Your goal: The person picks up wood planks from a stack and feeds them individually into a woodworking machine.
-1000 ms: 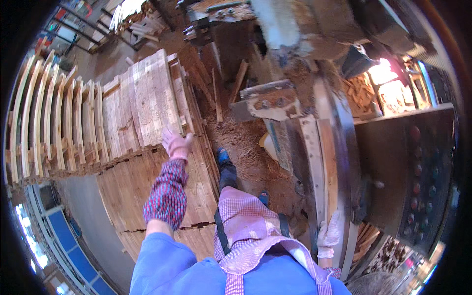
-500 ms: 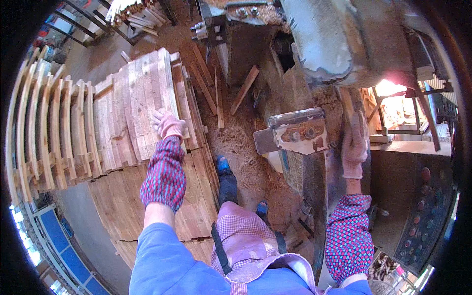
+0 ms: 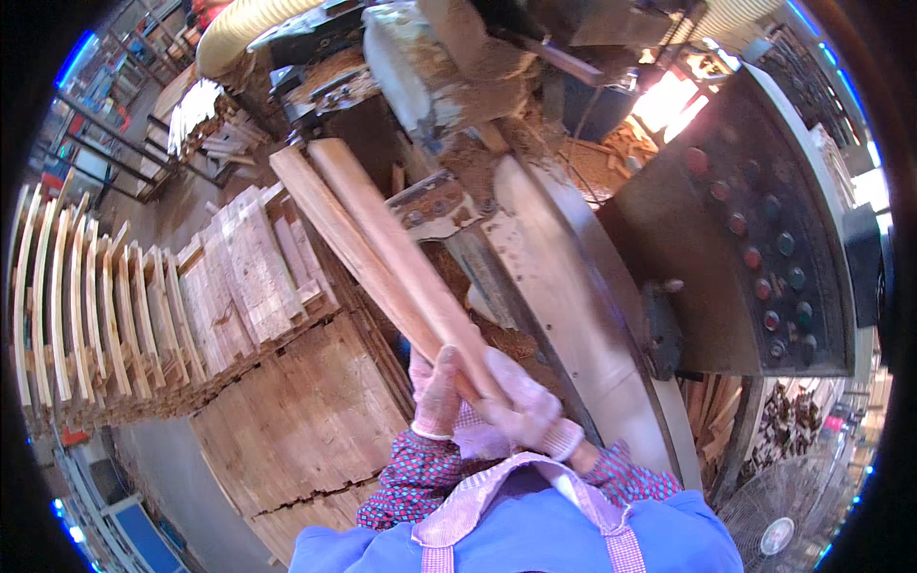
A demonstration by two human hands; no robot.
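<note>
Two long wooden planks are held side by side in front of my body, slanting up to the far left. The left plank point(image 3: 355, 244) and the right plank point(image 3: 406, 253) nearly touch near my hands and spread slightly at their far ends. My left hand point(image 3: 437, 393), in a pale pink glove, is closed around the near part of the left plank. My gloved right hand point(image 3: 523, 399) grips the near end of the right plank, slightly blurred. The planks' far ends reach in front of the woodworking machine point(image 3: 435, 205).
A stack of planks point(image 3: 244, 258) stands at the left, with spaced upright strips point(image 3: 86, 306) beside it. To the right are the machine's smooth metal bed point(image 3: 573, 320), a panel with several buttons point(image 3: 745, 248), and a fan point(image 3: 778, 535). A ribbed hose point(image 3: 263, 29) runs behind.
My left hand has left the plank stack and my right hand the machine. Both have come together before my body, now holding two planks. The view has turned to the right.
</note>
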